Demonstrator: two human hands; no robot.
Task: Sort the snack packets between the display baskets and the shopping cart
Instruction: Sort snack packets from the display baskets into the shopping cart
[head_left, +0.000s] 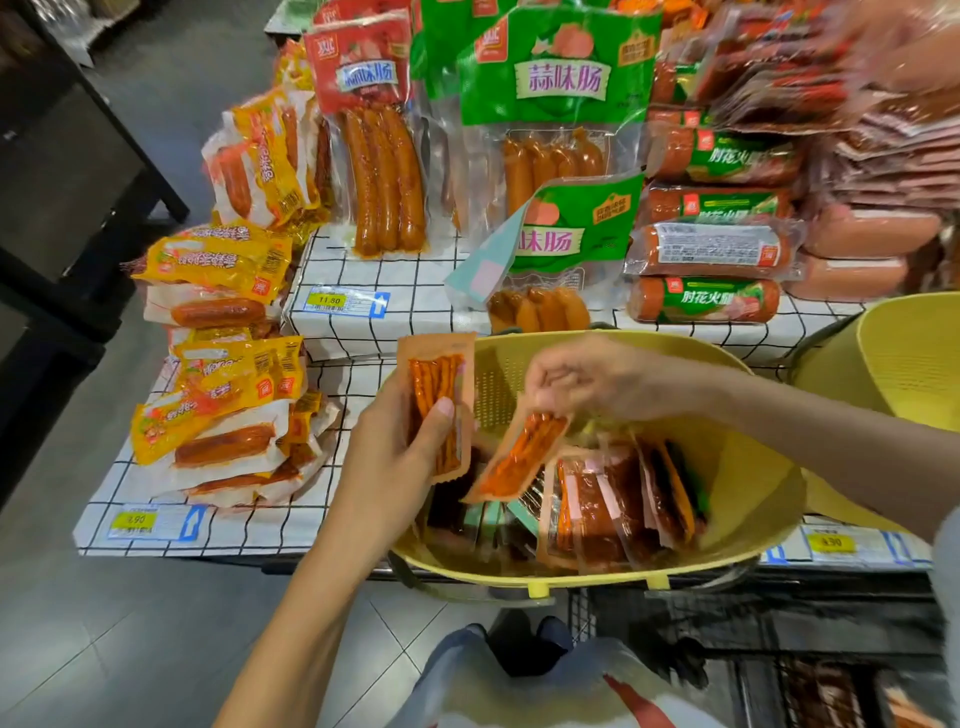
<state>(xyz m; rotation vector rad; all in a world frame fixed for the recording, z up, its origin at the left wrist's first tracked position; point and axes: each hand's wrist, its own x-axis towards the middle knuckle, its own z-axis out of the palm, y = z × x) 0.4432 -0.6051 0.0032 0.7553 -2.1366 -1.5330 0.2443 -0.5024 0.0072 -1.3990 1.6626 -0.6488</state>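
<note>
Grips one orange packet (439, 400) upright in the left hand (400, 441), thumb flat on the front, fingers curled round the back. Pinches a second orange packet (519, 460) by its top corner with the right hand (587, 379), fingertips pressed together on it. Hangs tilted, just above the yellow basket (753, 467), low end close to the first packet.

Inside the basket, a heap of flat packets (613, 509), red, brown and orange, standing on edge and leaning on each other. Both hands and both held packets in front of the near left part of the heap, so little to see there.

Behind the basket, a surface (363, 280) under a white cloth with black squares. On the left of it, piles of yellow sausage packs (218, 260). Further back, a tall red sausage pack (379, 156) and a tall green pack (561, 104), both standing up. A smaller green pack (566, 234) leaning just behind the basket rim. To the right, fat ham rolls (711, 301) stacked on each other. Top right, a blurred stack of flat reddish packs (893, 156). At the right edge, another yellow basket (904, 358).

Two price tags (343, 302) on the cloth edges. Below the basket, dark wire of the shopping cart (579, 616), too blurred to tell what lies in it.
</note>
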